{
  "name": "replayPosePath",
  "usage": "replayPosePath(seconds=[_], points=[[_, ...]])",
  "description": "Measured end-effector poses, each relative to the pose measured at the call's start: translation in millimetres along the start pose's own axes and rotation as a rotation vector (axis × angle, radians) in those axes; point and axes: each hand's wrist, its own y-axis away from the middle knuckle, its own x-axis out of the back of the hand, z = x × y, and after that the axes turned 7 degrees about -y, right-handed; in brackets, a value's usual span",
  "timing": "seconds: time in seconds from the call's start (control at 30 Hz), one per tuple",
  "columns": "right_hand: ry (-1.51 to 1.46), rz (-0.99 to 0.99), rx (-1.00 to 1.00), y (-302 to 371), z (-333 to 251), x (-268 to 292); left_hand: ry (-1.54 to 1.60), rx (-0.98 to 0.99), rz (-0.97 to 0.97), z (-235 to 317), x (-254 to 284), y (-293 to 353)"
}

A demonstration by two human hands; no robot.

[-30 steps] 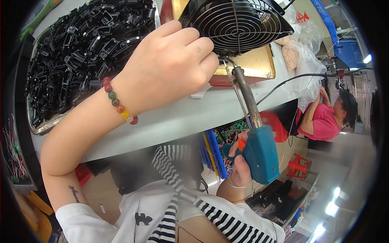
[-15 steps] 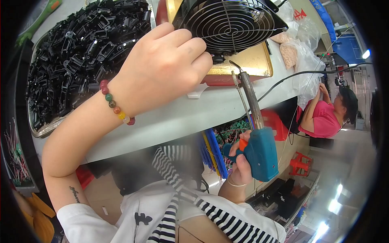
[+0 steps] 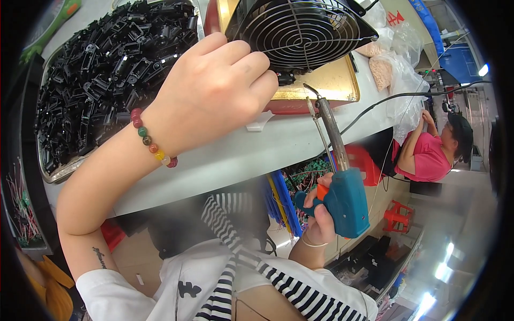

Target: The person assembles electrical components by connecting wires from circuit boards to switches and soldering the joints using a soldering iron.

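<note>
My right hand [image 3: 320, 224] is wrapped round the teal handle of a soldering gun [image 3: 348, 206] with an orange trigger. Its metal barrel and thin side tube point up and away, the bent tip standing over a gold-topped red box [image 3: 321, 95]. My left hand [image 3: 222, 88], with a bead bracelet on the wrist, is closed over the box's near left edge. Its fingertips are hidden behind the knuckles, so what they grip does not show. Just beyond them sits a small black part [image 3: 286, 78], close to the soldering tip and below a black fan with a wire guard [image 3: 303, 41].
A metal tray [image 3: 67, 170] heaped with black plastic parts [image 3: 107, 75] stands on the white table [image 3: 214, 163] at left. Plastic bags [image 3: 399, 75] lie to the right. A black cord [image 3: 412, 95] runs rightward. A person in pink [image 3: 431, 155] works farther off, near a red stool [image 3: 398, 215].
Almost nothing differs. Both hands keep their grip and place; the soldering tip sits very slightly lower than half a second ago.
</note>
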Motion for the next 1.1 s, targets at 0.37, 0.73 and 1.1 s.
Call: replayPosePath(seconds=[0.37,0.73,1.1], points=[[-0.055,-0.018,0.019,-2.1,5.3,8.1,0.066,-0.002,-0.127,1.0,14.5,-6.4],[-0.106,0.042,-0.022,0.3,7.5,15.9,0.143,0.321,-0.515,5.5,55.7,-22.4],[-0.199,0.114,0.038,1.8,15.1,28.5,0.261,0.313,-0.209,11.8,73.0,-54.3]])
